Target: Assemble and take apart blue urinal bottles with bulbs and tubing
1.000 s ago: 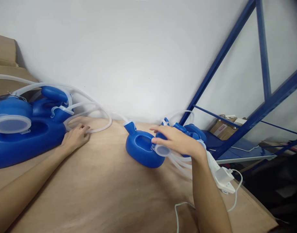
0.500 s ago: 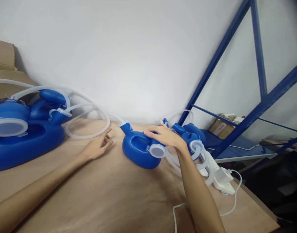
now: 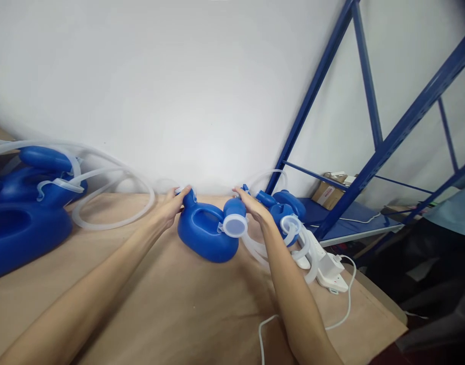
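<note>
Fingers of the left hand [image 3: 170, 207] now pinch the blue bottle's neck [image 3: 190, 196]; those of the right hand [image 3: 254, 207] stretch alongside.

A bottle [image 3: 213, 248] sits mid-table [image 3: 160, 314], flanked by left-hand bottles [image 3: 27, 238] and, nearby, right-hand bottles [image 3: 289, 203]. Tubing [image 3: 111, 226] loops between the middle and left-hand bottles, before the wall [image 3: 160, 91]. A power strip [image 3: 333, 283] lies at the table's right, an adapter [image 3: 330, 266] in it. Beyond, a box [image 3: 325, 195] rests on a shelf [image 3: 346, 223].
</note>
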The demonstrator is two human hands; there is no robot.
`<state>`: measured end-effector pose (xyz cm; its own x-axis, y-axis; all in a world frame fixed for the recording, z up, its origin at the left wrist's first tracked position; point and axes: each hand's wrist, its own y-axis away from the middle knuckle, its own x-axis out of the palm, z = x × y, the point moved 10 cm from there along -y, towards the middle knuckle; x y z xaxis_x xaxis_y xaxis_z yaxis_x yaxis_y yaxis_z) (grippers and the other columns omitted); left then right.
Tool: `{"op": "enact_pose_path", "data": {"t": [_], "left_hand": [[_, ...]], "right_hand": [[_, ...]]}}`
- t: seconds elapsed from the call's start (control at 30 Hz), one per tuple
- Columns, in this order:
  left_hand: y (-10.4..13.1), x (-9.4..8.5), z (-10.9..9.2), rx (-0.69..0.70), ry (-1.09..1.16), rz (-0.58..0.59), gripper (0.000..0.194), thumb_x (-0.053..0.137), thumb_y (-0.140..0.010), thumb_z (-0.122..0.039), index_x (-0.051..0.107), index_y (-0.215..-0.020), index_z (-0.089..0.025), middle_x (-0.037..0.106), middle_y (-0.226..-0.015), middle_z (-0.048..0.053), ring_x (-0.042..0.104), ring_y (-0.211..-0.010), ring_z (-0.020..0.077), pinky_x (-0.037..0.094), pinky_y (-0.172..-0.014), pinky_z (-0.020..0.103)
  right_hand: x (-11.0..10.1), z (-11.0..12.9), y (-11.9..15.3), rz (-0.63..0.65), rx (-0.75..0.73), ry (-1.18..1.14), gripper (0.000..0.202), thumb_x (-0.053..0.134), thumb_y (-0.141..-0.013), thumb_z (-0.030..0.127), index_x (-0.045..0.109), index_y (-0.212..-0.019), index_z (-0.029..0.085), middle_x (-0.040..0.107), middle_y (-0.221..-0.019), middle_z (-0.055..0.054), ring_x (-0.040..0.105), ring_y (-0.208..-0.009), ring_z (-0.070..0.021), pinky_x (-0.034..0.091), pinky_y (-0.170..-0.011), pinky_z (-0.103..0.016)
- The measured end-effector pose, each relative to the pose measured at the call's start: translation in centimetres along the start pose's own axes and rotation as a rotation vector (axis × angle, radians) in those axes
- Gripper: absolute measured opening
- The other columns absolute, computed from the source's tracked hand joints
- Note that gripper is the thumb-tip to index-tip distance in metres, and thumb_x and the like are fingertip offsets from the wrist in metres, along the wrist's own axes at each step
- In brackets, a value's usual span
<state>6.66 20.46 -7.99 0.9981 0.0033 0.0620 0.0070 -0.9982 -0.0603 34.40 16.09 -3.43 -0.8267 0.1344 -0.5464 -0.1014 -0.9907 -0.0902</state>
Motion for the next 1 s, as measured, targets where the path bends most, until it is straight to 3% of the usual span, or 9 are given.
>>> {"op": "enact_pose_path", "data": {"t": [0.07,0.13,0.3,0.37,0.47,0.57,0.73,1.0], "left_hand": [[0.7,0.4,-2.3,0.087,0.031,-0.006,0.063,0.073,-0.084,-0.061,0.057,-0.129,-0.021,0.073,-0.124,0.014,0.071,-0.111,0.0287,0.058,-0.086,0.04],[1.8,0.5,-5.4,0.196,0.058,0.009,0.066,0.078,-0.082,-0.055,0.056,-0.135,-0.023,0.072,-0.129,0.011,0.069,-0.117,0.0267,0.057,-0.093,0.037],[6.9,0.3,-15.1,0.667,-0.013,0.186,0.07,0.086,-0.077,-0.044,0.06,-0.138,-0.021,0.072,-0.13,0.008,0.069,-0.121,0.0269,0.057,-0.105,0.037],[9.3,-0.4,-17.8,0.79,-0.038,0.205,0.073,0.087,-0.077,-0.043,0.059,-0.14,-0.02,0.073,-0.128,0.007,0.07,-0.119,0.027,0.058,-0.104,0.036],[12.1,-1.4,-19.7,0.83,-0.08,0.188,0.069,0.088,-0.077,-0.043,0.062,-0.138,-0.023,0.075,-0.123,0.005,0.072,-0.114,0.0274,0.06,-0.098,0.036],[13.8,-2.2,-19.4,0.746,-0.163,0.118,0.061,0.086,-0.078,-0.049,0.067,-0.131,-0.025,0.077,-0.115,0.004,0.074,-0.108,0.0288,0.063,-0.09,0.038],[14.8,-4.5,-15.6,0.584,-0.129,-0.059,0.063,0.085,-0.078,-0.051,0.062,-0.13,-0.024,0.076,-0.119,0.006,0.074,-0.109,0.0302,0.063,-0.089,0.04],[11.6,-7.7,-7.6,0.309,0.056,-0.22,0.062,0.08,-0.085,-0.043,0.05,-0.135,-0.022,0.069,-0.137,0.013,0.071,-0.12,0.0257,0.058,-0.101,0.039]], "right_hand": [[0.1,1.5,-0.1,-0.044,-0.081,-0.043,0.058,0.038,-0.103,0.048,0.054,-0.154,0.026,0.06,-0.156,-0.007,0.061,-0.138,-0.0254,0.048,-0.117,-0.044],[-0.1,4.6,1.0,-0.087,-0.257,-0.06,0.06,0.042,-0.1,0.039,0.048,-0.159,0.025,0.052,-0.164,-0.006,0.055,-0.145,-0.025,0.043,-0.121,-0.044],[-0.3,14.3,9.2,-0.142,-0.859,0.05,0.058,0.051,-0.1,0.041,0.05,-0.156,0.027,0.033,-0.176,-0.006,0.031,-0.162,-0.033,0.036,-0.127,-0.054],[-0.1,16.6,12.4,-0.16,-0.95,0.119,0.057,0.051,-0.101,0.044,0.051,-0.156,0.029,0.033,-0.176,-0.005,0.029,-0.163,-0.0364,0.03,-0.129,-0.059],[-0.4,18.3,15.0,-0.191,-0.904,0.161,0.057,0.05,-0.102,0.05,0.051,-0.156,0.031,0.038,-0.173,-0.006,0.031,-0.16,-0.0419,0.034,-0.125,-0.065],[-0.7,18.5,15.7,-0.159,-0.827,0.137,0.051,0.049,-0.103,0.051,0.059,-0.148,0.031,0.046,-0.168,-0.005,0.038,-0.156,-0.0418,0.045,-0.117,-0.061],[0.3,17.1,13.4,0.004,-0.729,0.007,0.046,0.056,-0.1,0.044,0.065,-0.142,0.029,0.053,-0.163,-0.005,0.05,-0.149,-0.035,0.057,-0.105,-0.048],[5.2,11.6,6.5,0.194,-0.479,-0.165,0.058,0.06,-0.1,0.051,0.058,-0.152,0.027,0.053,-0.162,-0.01,0.063,-0.135,-0.0301,0.056,-0.105,-0.043]]}}
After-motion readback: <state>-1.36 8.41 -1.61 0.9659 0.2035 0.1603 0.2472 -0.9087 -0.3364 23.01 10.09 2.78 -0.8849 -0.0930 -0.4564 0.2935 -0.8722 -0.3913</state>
